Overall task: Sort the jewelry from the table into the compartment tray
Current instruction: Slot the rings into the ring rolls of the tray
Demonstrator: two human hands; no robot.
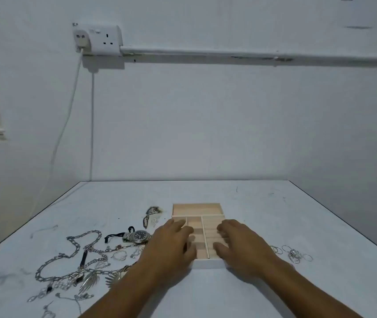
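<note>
Two bare arms come up from the bottom of the frame, one on each side. The left hand (171, 244) lies palm down on the left side of the tray (196, 208). The right hand (240, 244) lies palm down on its right side. The fingers of both hands are loose and a little spread. They rest on the tray and pinch nothing. The picture is soft there, so the fingertips may be pressing down, but I cannot tell.

The tray is a pale wooden box with many small compartments. It sits in the lower middle of the frame, on the white table (274, 214). The long compartment at its back has nothing in it.

Most of the jewelry lies on the table in the lower left of the frame. A watch (139, 236) with a dark face lies just left of the left hand. A big silver chain (77, 246) loops further left, mixed with smaller chains and charms. Two feather charms (88, 281) lie near the left arm. Some small shiny bits (152, 213) sit by the tray's back left corner. A bunch of thin rings (294, 254) lies to the right of the right hand.

In the upper left of the frame a wall plug socket (105, 40) has a white cable (68, 106) hanging down from it.
</note>
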